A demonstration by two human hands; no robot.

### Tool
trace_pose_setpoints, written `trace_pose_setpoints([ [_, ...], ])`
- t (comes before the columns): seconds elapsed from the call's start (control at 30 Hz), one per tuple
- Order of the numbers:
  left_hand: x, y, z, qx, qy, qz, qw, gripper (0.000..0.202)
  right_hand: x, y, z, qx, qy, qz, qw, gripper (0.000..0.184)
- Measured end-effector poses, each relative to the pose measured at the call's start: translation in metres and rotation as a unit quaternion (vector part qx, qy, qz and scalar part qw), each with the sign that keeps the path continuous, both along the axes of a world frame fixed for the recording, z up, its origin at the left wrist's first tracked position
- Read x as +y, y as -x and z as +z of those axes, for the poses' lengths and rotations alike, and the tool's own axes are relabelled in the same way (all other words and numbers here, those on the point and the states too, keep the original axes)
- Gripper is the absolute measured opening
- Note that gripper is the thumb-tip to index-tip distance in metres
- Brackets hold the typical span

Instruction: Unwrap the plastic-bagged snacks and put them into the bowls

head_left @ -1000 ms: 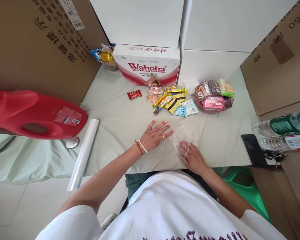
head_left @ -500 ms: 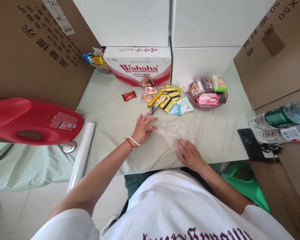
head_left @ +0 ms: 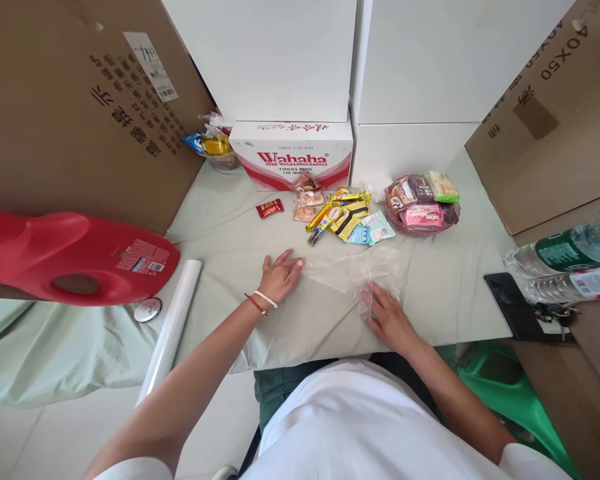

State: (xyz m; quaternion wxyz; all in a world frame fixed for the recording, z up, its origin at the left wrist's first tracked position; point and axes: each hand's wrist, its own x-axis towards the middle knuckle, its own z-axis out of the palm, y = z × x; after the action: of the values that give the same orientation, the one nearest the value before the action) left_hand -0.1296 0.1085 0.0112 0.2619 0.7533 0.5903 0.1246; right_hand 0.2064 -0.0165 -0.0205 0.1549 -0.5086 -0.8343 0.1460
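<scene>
A clear plastic sheet [head_left: 353, 270] lies stretched on the pale green cloth in front of me. My left hand [head_left: 280, 276] pinches its left edge, fingers drawn together. My right hand [head_left: 386, 313] lies flat, fingers spread, pressing the sheet's right lower corner down. Just beyond the sheet is a loose pile of wrapped snacks [head_left: 343, 217], and to its right a pink bowl [head_left: 453, 217] heaped with packets.
A roll of clear film [head_left: 173, 323] lies at the left table edge beside a red jug [head_left: 75, 257] and a round metal lid [head_left: 147, 309]. A Wahaha carton [head_left: 293, 157] and cardboard boxes [head_left: 80, 107] line the back. Water bottles [head_left: 565, 260], a black phone [head_left: 513, 305] and keys sit right.
My left hand drew leftward from flat on the cloth and closed on the sheet's left edge, pulling the plastic out wider. My right hand stayed pressing the sheet.
</scene>
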Motion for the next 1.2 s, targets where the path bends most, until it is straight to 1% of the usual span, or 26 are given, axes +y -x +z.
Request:
trace_pose_setpoints([
  [0.1, 0.005, -0.012, -0.006, -0.005, -0.03, 0.051, 0.998, 0.034, 0.003, 0.003, 0.005, -0.014, -0.009, 0.015, 1.0, 0.07],
  [0.2, 0.01, -0.015, -0.002, -0.008, -0.073, 0.103, 0.992, 0.013, 0.005, 0.008, 0.012, -0.027, -0.014, 0.018, 0.999, 0.082],
  [0.23, 0.01, -0.016, 0.003, -0.009, -0.092, 0.124, 0.988, 0.01, 0.005, 0.01, 0.015, -0.033, -0.013, 0.016, 0.999, 0.086],
  [0.3, 0.005, -0.02, 0.017, -0.019, -0.146, 0.163, 0.976, 0.013, 0.005, 0.017, 0.02, -0.051, -0.008, 0.008, 0.999, 0.091],
  [0.37, -0.008, -0.031, 0.033, -0.058, -0.203, 0.172, 0.962, 0.015, 0.005, 0.025, 0.024, -0.072, 0.002, -0.002, 0.997, 0.094],
  [0.4, -0.017, -0.041, 0.04, -0.089, -0.218, 0.158, 0.959, 0.016, 0.005, 0.03, 0.025, -0.082, 0.009, -0.008, 0.997, 0.093],
  [0.43, -0.026, -0.054, 0.045, -0.127, -0.214, 0.139, 0.958, 0.017, 0.006, 0.035, 0.026, -0.088, 0.017, -0.016, 0.996, 0.091],
  [0.47, -0.036, -0.068, 0.047, -0.16, -0.192, 0.128, 0.96, 0.02, 0.007, 0.039, 0.028, -0.093, 0.024, -0.023, 0.995, 0.089],
  [0.5, -0.044, -0.083, 0.047, -0.182, -0.162, 0.118, 0.963, 0.028, 0.007, 0.044, 0.028, -0.096, 0.03, -0.029, 0.994, 0.087],
  [0.53, -0.05, -0.097, 0.044, -0.194, -0.132, 0.121, 0.964, 0.042, 0.007, 0.048, 0.029, -0.1, 0.034, -0.033, 0.994, 0.085],
  [0.57, -0.054, -0.11, 0.039, -0.199, -0.113, 0.128, 0.965, 0.056, 0.008, 0.051, 0.03, -0.106, 0.036, -0.033, 0.993, 0.083],
  [0.6, -0.055, -0.12, 0.032, -0.203, -0.094, 0.138, 0.965, 0.066, 0.007, 0.054, 0.031, -0.113, 0.035, -0.03, 0.993, 0.083],
  [0.63, -0.055, -0.127, 0.025, -0.214, -0.071, 0.159, 0.961, 0.066, 0.007, 0.055, 0.031, -0.12, 0.032, -0.024, 0.992, 0.083],
  [0.67, -0.053, -0.129, 0.018, -0.229, -0.05, 0.186, 0.954, 0.056, 0.006, 0.055, 0.031, -0.128, 0.028, -0.019, 0.991, 0.083],
  [0.73, -0.048, -0.121, 0.007, -0.256, -0.022, 0.233, 0.938, 0.025, 0.003, 0.052, 0.029, -0.137, 0.017, -0.018, 0.99, 0.08],
  [0.77, -0.048, -0.112, 0.003, -0.264, -0.02, 0.246, 0.932, 0.016, 0.002, 0.049, 0.027, -0.136, 0.013, -0.02, 0.99, 0.078],
  [0.83, -0.057, -0.088, -0.002, -0.271, -0.03, 0.263, 0.925, 0.018, -0.001, 0.042, 0.022, -0.121, 0.01, -0.026, 0.992, 0.072],
  [0.9, -0.076, -0.061, -0.008, -0.275, -0.041, 0.291, 0.915, 0.022, -0.001, 0.036, 0.015, -0.094, 0.008, -0.022, 0.995, 0.069],
  [0.93, -0.09, -0.049, -0.011, -0.26, -0.046, 0.313, 0.913, 0.024, -0.001, 0.034, 0.012, -0.08, 0.007, -0.016, 0.997, 0.068],
  [1.0, -0.119, -0.031, -0.019, -0.178, -0.07, 0.342, 0.92, 0.03, 0.001, 0.033, 0.007, -0.06, 0.01, 0.002, 0.998, 0.065],
  [1.03, -0.133, -0.024, -0.022, -0.124, -0.106, 0.351, 0.922, 0.035, 0.003, 0.033, 0.005, -0.055, 0.014, 0.011, 0.998, 0.064],
  [1.07, -0.145, -0.02, -0.025, -0.066, -0.148, 0.348, 0.923, 0.04, 0.005, 0.034, 0.005, -0.052, 0.02, 0.02, 0.998, 0.062],
  [1.1, -0.155, -0.018, -0.027, -0.011, -0.19, 0.328, 0.925, 0.043, 0.007, 0.035, 0.005, -0.051, 0.025, 0.027, 0.998, 0.06],
  [1.13, -0.161, -0.016, -0.027, 0.036, -0.226, 0.288, 0.93, 0.044, 0.01, 0.036, 0.006, -0.051, 0.029, 0.034, 0.998, 0.058],
  [1.17, -0.164, -0.016, -0.025, 0.073, -0.247, 0.226, 0.939, 0.048, 0.013, 0.038, 0.008, -0.052, 0.032, 0.042, 0.997, 0.057],
  [1.2, -0.163, -0.017, -0.022, 0.097, -0.252, 0.146, 0.952, 0.054, 0.015, 0.039, 0.01, -0.055, 0.033, 0.051, 0.997, 0.055],
])
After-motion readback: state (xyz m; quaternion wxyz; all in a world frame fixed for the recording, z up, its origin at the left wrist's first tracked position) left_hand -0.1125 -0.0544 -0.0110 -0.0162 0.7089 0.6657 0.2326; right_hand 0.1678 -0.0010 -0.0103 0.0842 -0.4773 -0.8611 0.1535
